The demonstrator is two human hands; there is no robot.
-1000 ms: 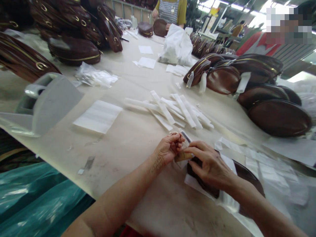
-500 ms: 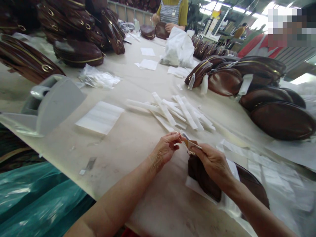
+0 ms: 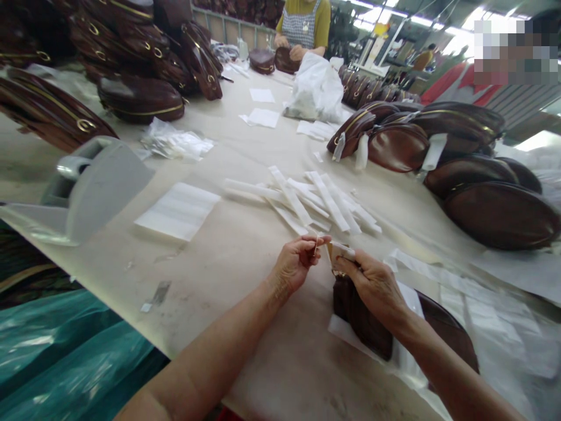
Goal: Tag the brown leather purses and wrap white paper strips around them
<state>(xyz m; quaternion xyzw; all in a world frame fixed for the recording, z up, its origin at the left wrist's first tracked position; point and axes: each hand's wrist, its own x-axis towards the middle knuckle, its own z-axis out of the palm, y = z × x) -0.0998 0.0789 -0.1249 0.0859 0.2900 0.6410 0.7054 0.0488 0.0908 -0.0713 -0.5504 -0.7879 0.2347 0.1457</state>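
Note:
My left hand (image 3: 298, 263) is closed, its fingertips pinching a thin pale string (image 3: 316, 245). Close to its right, my right hand (image 3: 372, 280) grips a small flat white-and-tan tag (image 3: 340, 251) between thumb and fingers. Under that hand lies a dark brown leather bag (image 3: 445, 327), partly hidden by the hand and forearm. A bit of metal hardware shows at the bag's near-left end, just below the tag. White paper (image 3: 412, 298) lies against the bag and sticks out from beneath it.
Loose white strips (image 3: 324, 202) lie beyond my hands, and a white sheet (image 3: 179, 210) to their left. A grey tape dispenser (image 3: 100, 187) stands at the left edge. Brown bags are piled left (image 3: 140, 96) and right (image 3: 504, 213). A co-worker (image 3: 302, 29) handles a bag opposite.
The tag in my right hand has turned so its pale flat side shows more. My left fingers have curled in more, and the string now shows below them.

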